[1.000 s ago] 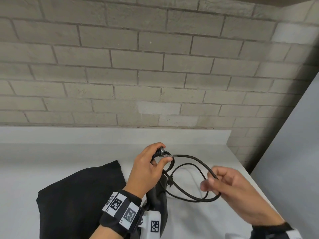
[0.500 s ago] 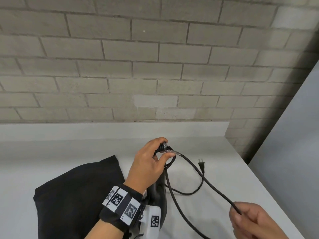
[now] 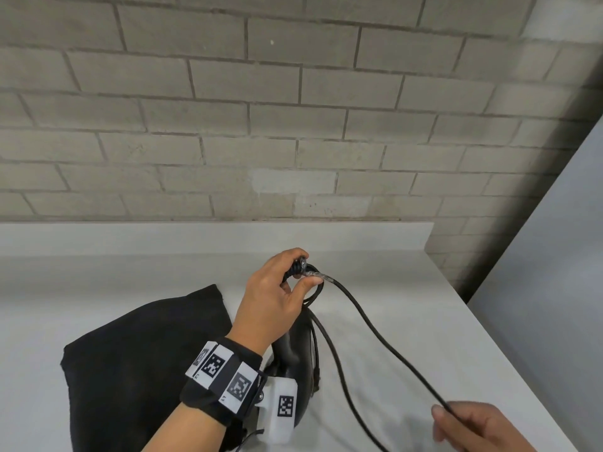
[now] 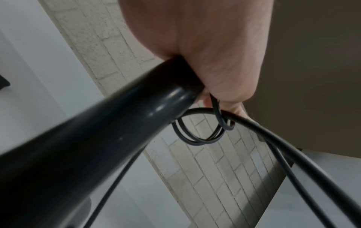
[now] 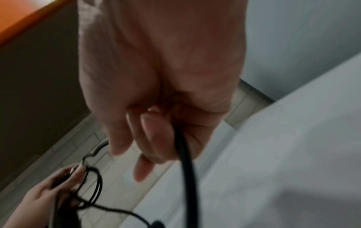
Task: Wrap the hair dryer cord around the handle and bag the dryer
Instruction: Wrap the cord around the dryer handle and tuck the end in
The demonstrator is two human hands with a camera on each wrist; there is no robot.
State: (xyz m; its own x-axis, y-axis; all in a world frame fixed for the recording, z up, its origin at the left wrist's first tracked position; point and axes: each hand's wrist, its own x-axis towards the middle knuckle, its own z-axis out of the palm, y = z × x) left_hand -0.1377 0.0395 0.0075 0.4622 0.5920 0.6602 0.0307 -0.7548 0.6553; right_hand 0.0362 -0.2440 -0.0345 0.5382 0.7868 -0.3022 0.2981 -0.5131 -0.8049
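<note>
My left hand (image 3: 277,291) grips the end of the black hair dryer's handle (image 4: 109,123), held up over the white counter; the dryer body (image 3: 295,363) hangs below my wrist. A couple of small cord loops (image 4: 197,132) hang at the handle's end beside my thumb. From there the black cord (image 3: 375,327) runs taut down to the right into my right hand (image 3: 473,425), which pinches it (image 5: 183,148) at the frame's lower right. A second strand (image 3: 339,380) drops toward the bottom edge. The black cloth bag (image 3: 137,360) lies flat to the left.
The white counter (image 3: 424,321) ends at a right edge close to my right hand. A low white backsplash (image 3: 195,238) and a brick wall stand behind. A grey panel (image 3: 554,272) rises on the right.
My right hand has drawn the cord down and to the right, pulling the loose loops straight. The plug that lay on the counter has gone from sight. My left hand has kept its grip.
</note>
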